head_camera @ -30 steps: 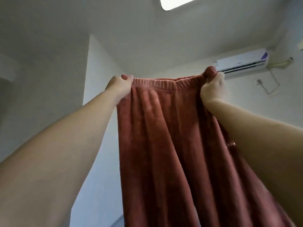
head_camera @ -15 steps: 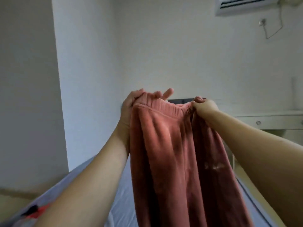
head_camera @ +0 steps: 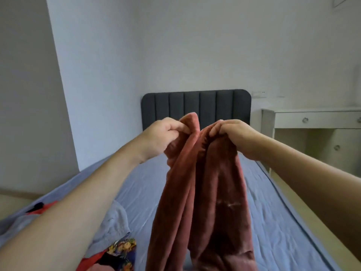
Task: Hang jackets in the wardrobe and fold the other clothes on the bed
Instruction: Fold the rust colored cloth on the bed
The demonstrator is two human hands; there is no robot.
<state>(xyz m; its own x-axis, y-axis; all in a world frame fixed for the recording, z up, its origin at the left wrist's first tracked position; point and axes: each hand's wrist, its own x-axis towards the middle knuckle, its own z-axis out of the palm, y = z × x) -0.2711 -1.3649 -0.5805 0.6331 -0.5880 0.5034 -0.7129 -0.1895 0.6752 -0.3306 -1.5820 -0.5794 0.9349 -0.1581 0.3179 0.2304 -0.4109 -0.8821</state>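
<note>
Rust-red fleece trousers (head_camera: 203, 202) hang by their elastic waistband in front of me, above the bed (head_camera: 273, 222). My left hand (head_camera: 164, 137) pinches one end of the waistband, and my right hand (head_camera: 232, 132) grips the other end. The two hands are close together, so the waistband is folded in half between them. The legs drop out of view at the bottom edge.
The bed has a blue sheet and a dark padded headboard (head_camera: 195, 106). A grey garment (head_camera: 115, 220) and a flowered red-and-black garment (head_camera: 119, 253) lie at the lower left. A white desk with drawers (head_camera: 316, 122) stands to the right.
My hands have come down from overhead to chest height and moved together, folding the waistband in half. The view has tipped down from the ceiling to the bed.
</note>
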